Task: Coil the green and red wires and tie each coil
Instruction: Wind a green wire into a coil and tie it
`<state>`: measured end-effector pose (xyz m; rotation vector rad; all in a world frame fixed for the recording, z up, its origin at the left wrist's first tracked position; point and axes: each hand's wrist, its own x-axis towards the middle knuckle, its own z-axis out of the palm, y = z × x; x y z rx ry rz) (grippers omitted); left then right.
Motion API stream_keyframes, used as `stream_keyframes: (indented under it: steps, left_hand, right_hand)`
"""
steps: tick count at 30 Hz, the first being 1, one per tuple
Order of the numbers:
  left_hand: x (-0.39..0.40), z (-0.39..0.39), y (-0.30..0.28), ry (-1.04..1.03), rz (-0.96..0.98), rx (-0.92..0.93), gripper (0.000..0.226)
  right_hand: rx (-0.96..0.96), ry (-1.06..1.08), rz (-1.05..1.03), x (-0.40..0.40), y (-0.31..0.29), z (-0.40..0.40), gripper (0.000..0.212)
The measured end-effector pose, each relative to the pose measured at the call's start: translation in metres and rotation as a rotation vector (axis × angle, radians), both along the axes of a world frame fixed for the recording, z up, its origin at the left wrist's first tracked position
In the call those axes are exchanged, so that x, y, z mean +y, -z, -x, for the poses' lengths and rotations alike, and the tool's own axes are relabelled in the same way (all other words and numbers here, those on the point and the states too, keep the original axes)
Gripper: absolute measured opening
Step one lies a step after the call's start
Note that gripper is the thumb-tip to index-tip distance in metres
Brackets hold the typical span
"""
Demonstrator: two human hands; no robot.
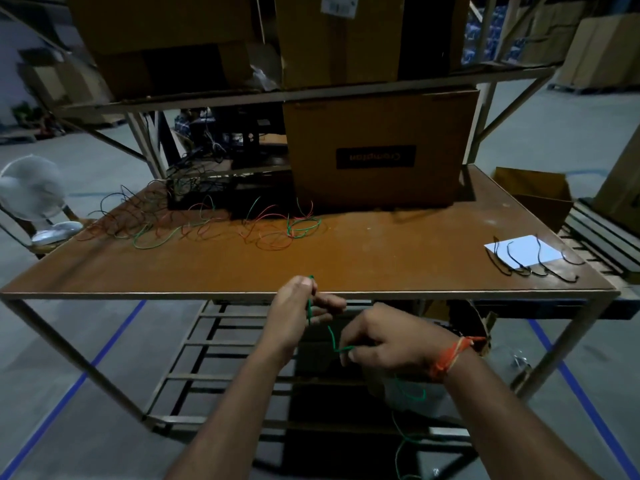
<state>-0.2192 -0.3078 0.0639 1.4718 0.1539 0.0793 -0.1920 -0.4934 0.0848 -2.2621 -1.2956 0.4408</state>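
Note:
A thin green wire (332,337) runs between both my hands in front of the table's near edge. My left hand (298,310) pinches its upper end, with a small loop showing above the thumb. My right hand (384,344) grips the wire lower down, and its loose tail hangs below the hand toward the floor. A tangle of loose red and green wires (270,230) lies spread across the far left and middle of the brown table (381,265).
Several black ties (533,261) lie on a white paper (523,252) at the table's right. A large cardboard box (377,150) stands at the back. A white fan (34,195) sits off the left edge. A metal rack with slats lies below the table.

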Motion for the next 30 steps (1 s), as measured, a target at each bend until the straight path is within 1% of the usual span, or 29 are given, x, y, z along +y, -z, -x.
stream_keyframes:
  steps: [2,4,6,9,11,13,15,17,19,20,23,26,28,30]
  left_hand:
    - [-0.010,-0.011,0.000,0.056,-0.111,-0.001,0.027]
    - [-0.018,-0.024,-0.001,0.093,-0.181,-0.008,0.026]
    - [-0.024,-0.036,-0.002,0.098,-0.241,-0.018,0.026]
    - [-0.030,-0.052,0.000,0.043,-0.335,-0.033,0.027]
    - [-0.035,-0.061,0.003,0.028,-0.345,-0.033,0.027]
    - [-0.040,-0.069,0.008,0.052,-0.308,-0.013,0.025]
    - [-0.047,-0.074,0.010,0.089,-0.254,-0.032,0.026]
    - [-0.054,-0.080,0.009,0.110,-0.263,-0.069,0.029]
    - [-0.059,-0.086,0.010,0.099,-0.292,-0.092,0.030]
    - [-0.061,-0.089,0.010,0.094,-0.277,-0.092,0.031]
    - [-0.060,-0.094,0.008,0.098,-0.128,-0.079,0.034]
    - [-0.057,-0.097,0.009,0.121,0.169,-0.055,0.030]
    - [-0.058,-0.098,0.010,0.126,0.383,-0.042,0.025]
    - [-0.057,-0.102,0.011,0.102,0.529,-0.014,0.025]
  right_hand:
    - [-0.048,0.067,-0.173,-0.008,-0.007,-0.020,0.012]
    - [-0.021,0.139,-0.317,-0.020,-0.014,-0.043,0.009]
    - [0.029,0.171,-0.371,-0.030,-0.015,-0.063,0.004]
    - [0.144,0.121,-0.437,-0.039,-0.008,-0.082,0.001]
    - [0.149,0.132,-0.478,-0.041,-0.001,-0.091,0.002]
    - [0.061,0.238,-0.484,-0.041,0.008,-0.100,0.003]
    - [-0.002,0.342,-0.488,-0.039,0.015,-0.107,0.005]
    - [-0.038,0.419,-0.517,-0.037,0.021,-0.113,0.005]
    - [-0.053,0.464,-0.565,-0.039,0.024,-0.120,0.006]
    - [-0.048,0.475,-0.585,-0.040,0.024,-0.124,0.007]
    - [0.016,0.491,-0.635,-0.039,0.027,-0.129,0.010]
    - [0.083,0.523,-0.678,-0.033,0.035,-0.133,0.011]
    - [0.209,0.535,-0.696,-0.030,0.039,-0.134,0.009]
    - [0.390,0.520,-0.733,-0.023,0.038,-0.133,0.008]
